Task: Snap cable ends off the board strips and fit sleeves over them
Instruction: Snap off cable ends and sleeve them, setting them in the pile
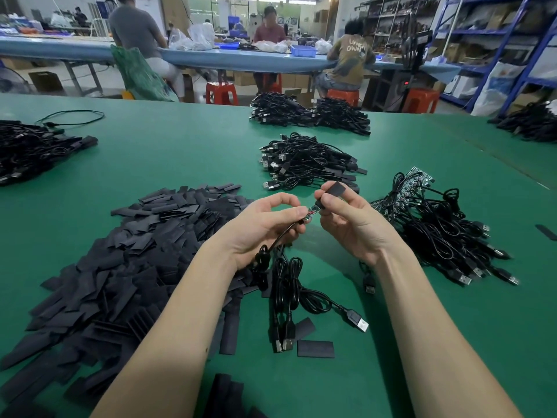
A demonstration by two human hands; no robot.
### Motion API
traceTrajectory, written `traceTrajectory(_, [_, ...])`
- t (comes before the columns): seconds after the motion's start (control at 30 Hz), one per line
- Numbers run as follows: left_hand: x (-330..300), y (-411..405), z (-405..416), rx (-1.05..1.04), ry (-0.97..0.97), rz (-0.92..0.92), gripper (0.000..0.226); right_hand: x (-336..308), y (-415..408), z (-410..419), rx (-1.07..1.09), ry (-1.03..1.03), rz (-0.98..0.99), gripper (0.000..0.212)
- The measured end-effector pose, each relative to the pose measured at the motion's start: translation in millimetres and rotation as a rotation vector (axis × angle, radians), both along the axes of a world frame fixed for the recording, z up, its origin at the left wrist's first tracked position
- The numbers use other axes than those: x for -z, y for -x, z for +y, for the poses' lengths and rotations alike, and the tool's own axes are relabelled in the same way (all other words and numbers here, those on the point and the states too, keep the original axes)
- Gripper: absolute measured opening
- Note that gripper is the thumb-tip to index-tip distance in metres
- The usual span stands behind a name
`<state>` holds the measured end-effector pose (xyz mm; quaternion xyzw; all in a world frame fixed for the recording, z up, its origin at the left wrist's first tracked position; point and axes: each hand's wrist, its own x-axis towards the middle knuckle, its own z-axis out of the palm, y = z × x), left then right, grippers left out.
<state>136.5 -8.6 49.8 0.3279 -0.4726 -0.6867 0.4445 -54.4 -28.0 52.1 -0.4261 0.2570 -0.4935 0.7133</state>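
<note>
A worker's left hand (265, 224) pinches a black cable (286, 233) just behind its small board end (312, 213), red wires showing at the fingertips, while the right hand (346, 218) grips a flat black sleeve (334, 189) between thumb and fingers, its mouth touching the tip of the board end. Both hands hover above a green table (168, 152). The cable hangs down from the left hand to loose coils and USB plugs (360, 324) lying near the wrists. A broad heap of sleeves (129, 257) spreads to the left; a tangle of cables on board strips (437, 224) lies to the right. A pile of sleeved cables (304, 164) sits just beyond the hands, with more piles (310, 114) farther back. Seated workers (351, 60) line a blue bench (247, 60) behind.
</note>
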Motion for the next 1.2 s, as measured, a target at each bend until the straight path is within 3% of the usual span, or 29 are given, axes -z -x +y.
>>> traceTrajectory(0.1, [-1.4,-0.1,0.8,-0.003,0.008,0.005,0.019,-0.3,-1.5,1.2,0.001,0.03,0.003,0.016])
traceTrajectory(0.47, [-2.7,0.4,-0.2,-0.053,0.068,0.011,0.015,-2.3,-3.5,3.6,-0.004,0.04,0.06,0.012])
traceTrajectory(0.77, [-3.3,6.9,-6.6,-0.247,0.386,-0.38,0.009,-1.4,3.1,-5.8,0.196,-0.036,0.079,0.01])
traceTrajectory(1.2, [-0.7,9.3,-6.2,-0.333,0.476,-0.344,0.013,-5.2,2.8,-6.3,0.204,-0.097,0.031,0.007])
